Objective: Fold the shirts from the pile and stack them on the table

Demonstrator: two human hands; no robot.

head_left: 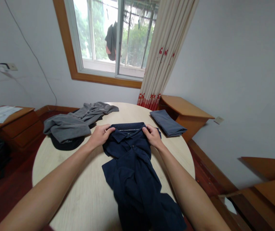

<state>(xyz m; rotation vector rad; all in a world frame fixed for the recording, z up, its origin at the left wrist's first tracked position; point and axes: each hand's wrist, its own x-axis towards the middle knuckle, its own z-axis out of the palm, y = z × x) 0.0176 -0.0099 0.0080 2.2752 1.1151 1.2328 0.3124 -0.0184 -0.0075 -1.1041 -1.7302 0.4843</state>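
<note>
A dark navy collared shirt (136,170) lies loosely on the round table (84,192), its collar end away from me and its lower part bunched toward the near edge. My left hand (101,134) is closed on the left side of the collar, thumb on top. On the opposite side, my right hand (152,134) pinches the collar the same way. Between the two hands the collar is stretched out, and a pale strip shows along its inside. Creases run down the body of the shirt, and a button shows near its middle.
Rumpled grey clothing (67,126) lies on black fabric (67,143) at the table's far left. A folded grey-blue garment (168,123) rests at the far right. Wooden furniture (185,107) stands behind it, beside a curtain (165,48). A drawer cabinet (24,128) is at left.
</note>
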